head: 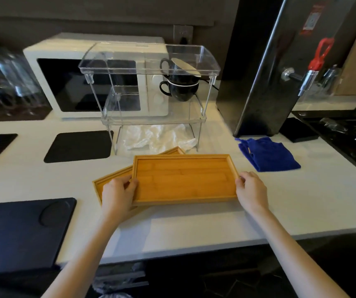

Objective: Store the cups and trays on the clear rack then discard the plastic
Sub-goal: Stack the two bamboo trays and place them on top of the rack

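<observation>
A wooden tray (183,179) lies on top of a second wooden tray (108,179), which sits skewed beneath it on the white counter. My left hand (119,194) grips the top tray's left end and my right hand (251,190) grips its right end. Behind the trays stands the clear two-tier rack (149,67). Two black cups (180,82) are stacked on its middle shelf at the right. Crumpled white plastic (157,136) lies on the counter under the rack.
A white microwave (65,82) stands behind the rack. A steel water boiler (280,61) rises at the right. A blue cloth (267,153) lies right of the trays. Black mats (79,146) (22,231) lie on the counter at the left.
</observation>
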Motion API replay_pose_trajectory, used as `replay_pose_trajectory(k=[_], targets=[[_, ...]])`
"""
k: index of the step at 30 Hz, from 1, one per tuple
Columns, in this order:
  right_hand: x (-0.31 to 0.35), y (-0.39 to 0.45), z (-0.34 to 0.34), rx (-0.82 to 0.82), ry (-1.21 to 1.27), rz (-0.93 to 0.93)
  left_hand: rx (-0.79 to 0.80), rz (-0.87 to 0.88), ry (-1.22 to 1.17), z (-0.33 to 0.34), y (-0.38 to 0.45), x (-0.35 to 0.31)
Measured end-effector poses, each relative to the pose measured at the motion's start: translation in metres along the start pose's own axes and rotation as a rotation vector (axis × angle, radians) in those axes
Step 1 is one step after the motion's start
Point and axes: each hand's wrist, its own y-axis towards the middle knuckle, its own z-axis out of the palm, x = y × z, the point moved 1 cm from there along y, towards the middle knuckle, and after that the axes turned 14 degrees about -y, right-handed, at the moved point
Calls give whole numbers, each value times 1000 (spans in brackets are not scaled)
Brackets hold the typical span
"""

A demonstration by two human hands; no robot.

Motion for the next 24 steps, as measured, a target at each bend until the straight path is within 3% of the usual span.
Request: replay_pose_trajectory(k=[4,15,24], targets=[[34,17,12,15,39,-84,-94,-104,-69,-22,3,17],[78,38,43,78,57,-220,-302,-181,147,-46,4,41],[81,47,54,124,82,-250,-333,-184,79,-44,1,45]])
